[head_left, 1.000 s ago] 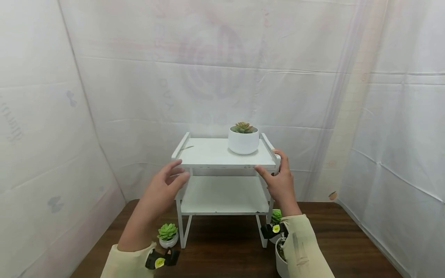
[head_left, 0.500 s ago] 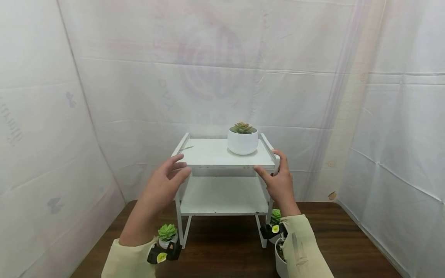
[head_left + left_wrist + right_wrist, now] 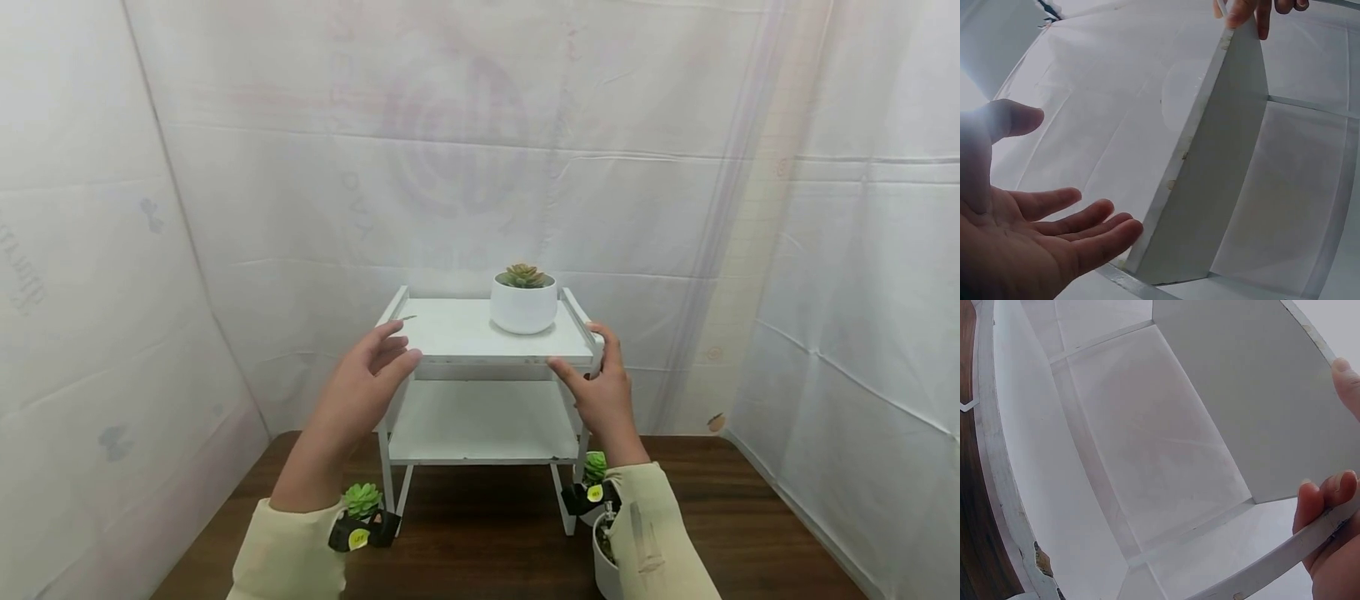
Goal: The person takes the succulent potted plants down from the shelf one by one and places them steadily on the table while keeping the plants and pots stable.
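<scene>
A white two-tier shelf rack stands on the wooden table. My right hand grips its front right corner, thumb at the top board's front edge. In the right wrist view, curled fingers wrap the side frame. My left hand is at the front left corner with fingers loosely spread. The left wrist view shows its palm turned up and nothing held, fingertips close to the board's edge; whether they touch it I cannot tell. On the top board, toward the right, sits a white pot with a succulent.
A small green succulent stands left of the rack, partly behind the left wrist strap. At the right are another green succulent and a white pot, both partly covered by the right sleeve. White sheeting surrounds the dark table.
My left hand has moved slightly right and up, over the rack's front left corner. The right hand keeps its hold, and the rack and potted succulent stay in place.
</scene>
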`<action>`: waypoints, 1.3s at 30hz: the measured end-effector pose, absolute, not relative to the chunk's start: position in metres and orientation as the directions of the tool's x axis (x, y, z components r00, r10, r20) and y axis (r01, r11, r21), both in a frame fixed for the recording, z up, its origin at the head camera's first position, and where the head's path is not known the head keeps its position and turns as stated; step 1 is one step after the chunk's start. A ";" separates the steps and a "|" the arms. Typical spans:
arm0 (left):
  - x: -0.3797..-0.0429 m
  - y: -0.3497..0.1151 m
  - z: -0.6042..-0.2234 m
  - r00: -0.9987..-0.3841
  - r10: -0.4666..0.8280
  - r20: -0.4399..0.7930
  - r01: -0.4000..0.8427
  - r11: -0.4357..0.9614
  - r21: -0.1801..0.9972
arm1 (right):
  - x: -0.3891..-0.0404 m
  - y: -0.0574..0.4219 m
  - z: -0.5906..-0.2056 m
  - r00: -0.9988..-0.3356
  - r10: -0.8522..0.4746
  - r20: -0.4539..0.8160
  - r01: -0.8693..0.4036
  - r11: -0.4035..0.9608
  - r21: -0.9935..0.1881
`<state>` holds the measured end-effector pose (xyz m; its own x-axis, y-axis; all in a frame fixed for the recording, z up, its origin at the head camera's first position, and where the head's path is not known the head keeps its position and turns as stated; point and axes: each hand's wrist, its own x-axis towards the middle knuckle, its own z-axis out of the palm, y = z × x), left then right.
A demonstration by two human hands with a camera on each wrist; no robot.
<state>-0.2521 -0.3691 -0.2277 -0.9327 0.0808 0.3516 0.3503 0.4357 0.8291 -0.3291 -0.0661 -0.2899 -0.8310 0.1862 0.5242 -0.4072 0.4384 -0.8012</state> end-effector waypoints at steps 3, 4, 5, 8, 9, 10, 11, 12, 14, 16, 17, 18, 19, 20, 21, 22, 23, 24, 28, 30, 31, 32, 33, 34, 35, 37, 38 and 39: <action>-0.258 -0.368 -0.229 -0.924 0.092 0.372 0.374 0.428 0.823 | -0.329 -0.066 -0.289 -0.833 0.187 0.521 -0.405 0.435 -0.804; -0.259 -0.367 -0.229 -0.921 0.093 0.378 0.381 0.423 0.822 | -0.328 -0.066 -0.289 -0.834 0.186 0.519 -0.403 0.437 -0.804; -0.261 -0.366 -0.230 -0.918 0.094 0.384 0.387 0.415 0.823 | -0.328 -0.066 -0.289 -0.836 0.185 0.516 -0.401 0.437 -0.805; -0.265 -0.364 -0.231 -0.910 0.093 0.403 0.405 0.398 0.823 | -0.328 -0.065 -0.289 -0.841 0.183 0.509 -0.393 0.440 -0.807; -0.266 -0.363 -0.231 -0.908 0.093 0.409 0.410 0.397 0.821 | -0.328 -0.065 -0.289 -0.842 0.182 0.508 -0.393 0.439 -0.808; -0.267 -0.363 -0.231 -0.905 0.093 0.414 0.415 0.399 0.818 | -0.328 -0.066 -0.289 -0.842 0.181 0.507 -0.393 0.437 -0.809; -0.268 -0.362 -0.231 -0.903 0.094 0.419 0.419 0.401 0.814 | -0.328 -0.066 -0.289 -0.842 0.181 0.508 -0.394 0.435 -0.809; -0.269 -0.362 -0.231 -0.902 0.096 0.421 0.422 0.402 0.813 | -0.328 -0.066 -0.289 -0.842 0.182 0.509 -0.395 0.435 -0.809; -0.270 -0.361 -0.230 -0.900 0.101 0.423 0.426 0.401 0.811 | -0.327 -0.066 -0.289 -0.841 0.182 0.509 -0.397 0.431 -0.810; -0.271 -0.360 -0.230 -0.900 0.107 0.423 0.429 0.398 0.811 | -0.327 -0.066 -0.289 -0.840 0.183 0.511 -0.399 0.430 -0.810; -0.271 -0.360 -0.229 -0.900 0.107 0.422 0.428 0.398 0.811 | -0.327 -0.066 -0.288 -0.839 0.183 0.512 -0.400 0.430 -0.809; -0.272 -0.360 -0.229 -0.901 0.107 0.420 0.426 0.398 0.813 | -0.327 -0.066 -0.288 -0.839 0.183 0.513 -0.401 0.430 -0.809; -0.272 -0.359 -0.229 -0.901 0.107 0.420 0.426 0.397 0.813 | -0.326 -0.067 -0.288 -0.839 0.182 0.513 -0.401 0.429 -0.809; -0.272 -0.359 -0.228 -0.901 0.108 0.420 0.427 0.399 0.812 | -0.326 -0.067 -0.288 -0.838 0.182 0.514 -0.402 0.429 -0.809; -0.272 -0.359 -0.228 -0.901 0.108 0.420 0.426 0.401 0.811 | -0.326 -0.067 -0.288 -0.838 0.183 0.514 -0.402 0.430 -0.808; -0.272 -0.359 -0.227 -0.901 0.107 0.419 0.425 0.403 0.810 | -0.325 -0.067 -0.288 -0.838 0.184 0.514 -0.401 0.431 -0.808; -0.272 -0.358 -0.227 -0.901 0.108 0.419 0.425 0.405 0.810 | -0.325 -0.067 -0.288 -0.838 0.184 0.514 -0.402 0.431 -0.808; -0.272 -0.358 -0.226 -0.901 0.108 0.419 0.425 0.406 0.809 | -0.325 -0.067 -0.287 -0.837 0.184 0.515 -0.403 0.430 -0.808; -0.272 -0.357 -0.224 -0.902 0.109 0.417 0.423 0.419 0.804 | -0.324 -0.068 -0.287 -0.836 0.183 0.517 -0.405 0.429 -0.807; -0.272 -0.356 -0.224 -0.900 0.115 0.420 0.427 0.423 0.799 | -0.324 -0.069 -0.288 -0.836 0.181 0.518 -0.408 0.426 -0.808; -0.273 -0.356 -0.223 -0.899 0.119 0.422 0.431 0.423 0.797 | -0.325 -0.069 -0.288 -0.836 0.181 0.518 -0.408 0.426 -0.807; -0.273 -0.356 -0.223 -0.896 0.124 0.427 0.437 0.420 0.795 | -0.325 -0.069 -0.288 -0.836 0.180 0.519 -0.409 0.426 -0.807; -0.273 -0.356 -0.223 -0.894 0.129 0.430 0.442 0.415 0.795 | -0.324 -0.069 -0.288 -0.836 0.179 0.519 -0.410 0.425 -0.807; -0.274 -0.356 -0.223 -0.891 0.133 0.434 0.449 0.410 0.794 | -0.324 -0.070 -0.288 -0.835 0.178 0.520 -0.412 0.423 -0.807; -0.275 -0.356 -0.223 -0.888 0.136 0.438 0.454 0.404 0.794 | -0.324 -0.070 -0.288 -0.835 0.178 0.521 -0.413 0.423 -0.807; -0.276 -0.356 -0.223 -0.885 0.140 0.444 0.461 0.391 0.796 | -0.324 -0.070 -0.288 -0.834 0.177 0.523 -0.414 0.424 -0.805; -0.277 -0.356 -0.223 -0.884 0.140 0.446 0.463 0.387 0.797 | -0.324 -0.071 -0.288 -0.834 0.178 0.523 -0.415 0.424 -0.805; -0.277 -0.356 -0.223 -0.884 0.140 0.446 0.464 0.382 0.799 | -0.323 -0.071 -0.288 -0.833 0.178 0.524 -0.416 0.424 -0.805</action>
